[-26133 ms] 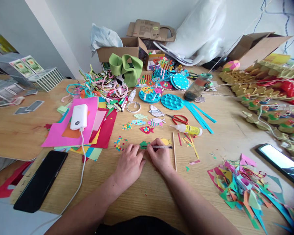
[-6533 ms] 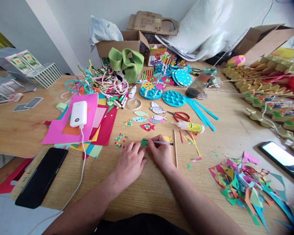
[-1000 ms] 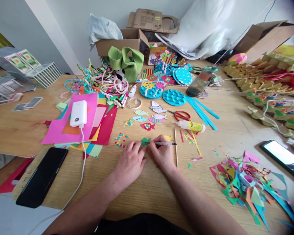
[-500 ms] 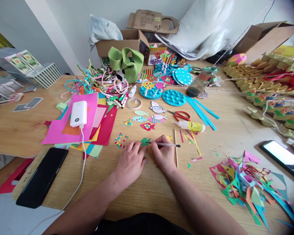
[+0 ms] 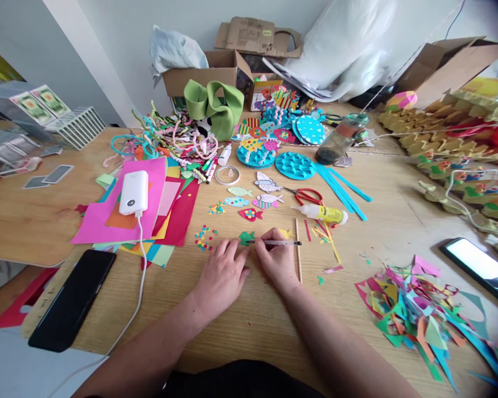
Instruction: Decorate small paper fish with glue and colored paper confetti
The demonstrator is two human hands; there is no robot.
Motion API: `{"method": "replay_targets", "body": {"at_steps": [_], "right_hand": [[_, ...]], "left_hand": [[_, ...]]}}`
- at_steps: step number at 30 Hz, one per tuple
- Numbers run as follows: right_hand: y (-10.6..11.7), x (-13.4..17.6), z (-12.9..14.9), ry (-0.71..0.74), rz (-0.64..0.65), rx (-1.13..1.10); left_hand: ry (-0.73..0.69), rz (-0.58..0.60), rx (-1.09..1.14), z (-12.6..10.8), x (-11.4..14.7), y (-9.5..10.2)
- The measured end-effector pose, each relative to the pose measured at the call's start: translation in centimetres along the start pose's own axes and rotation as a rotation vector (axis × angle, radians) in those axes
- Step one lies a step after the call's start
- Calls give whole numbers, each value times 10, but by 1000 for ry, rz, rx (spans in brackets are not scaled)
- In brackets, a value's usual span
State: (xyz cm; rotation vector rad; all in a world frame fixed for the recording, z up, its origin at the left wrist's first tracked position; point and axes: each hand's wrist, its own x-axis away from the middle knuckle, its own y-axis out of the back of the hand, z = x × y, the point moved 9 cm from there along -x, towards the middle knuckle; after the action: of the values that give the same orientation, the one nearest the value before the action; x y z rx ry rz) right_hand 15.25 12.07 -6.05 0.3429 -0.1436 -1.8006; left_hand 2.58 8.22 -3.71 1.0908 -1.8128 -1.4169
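A small green paper fish (image 5: 246, 238) lies flat on the wooden table between my hands. My right hand (image 5: 276, 260) is closed around a pen (image 5: 280, 242), whose tip meets the fish's right end. Fingers stretched out, my left hand (image 5: 223, 271) lies on the table with its fingertips at the fish's lower edge. Just above is a red paper fish (image 5: 250, 214) with coloured dots on it. Small round paper dots (image 5: 205, 237) are scattered left of the green fish. Right of my right hand lies a thin wooden stick (image 5: 298, 254).
A glue bottle (image 5: 321, 214) and red-handled scissors (image 5: 307, 195) lie beyond my right hand. Paper scraps (image 5: 425, 315) are heaped at the right. Left are coloured paper sheets (image 5: 178, 221), a white power bank (image 5: 133, 192) with a cable, and a black phone (image 5: 71, 301). A glass jar (image 5: 340, 141) stands farther back.
The pen has shifted slightly, its back end moving a little left and up. More of the green fish shows now. My left hand stays in about the same place.
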Motion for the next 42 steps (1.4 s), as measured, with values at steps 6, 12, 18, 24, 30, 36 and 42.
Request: {"method": "replay_targets", "body": {"at_steps": [6,12,18,24,30,36,42], "right_hand": [[-2,0,-1,-7,15,-13],[-3,0,-1,-16,30,-10],[-4,0,-2,-19,36,-7],[-3,1,-3,-17,22,13],[-1,1,-2,-11,-1,18],[0,2,-2,-2,-5,30],[-1,2,-2,-1,7,21]], "left_hand": [[1,9,-12,0,0,0],[-4,3,-15,1,-1,-1],[1,4,-14,1,-1,0],[9,28,-14,1,-1,-1],[3,19,-4,1,0,0],[9,15,4,1,0,0],[6,5,-5,2,-1,0]]}}
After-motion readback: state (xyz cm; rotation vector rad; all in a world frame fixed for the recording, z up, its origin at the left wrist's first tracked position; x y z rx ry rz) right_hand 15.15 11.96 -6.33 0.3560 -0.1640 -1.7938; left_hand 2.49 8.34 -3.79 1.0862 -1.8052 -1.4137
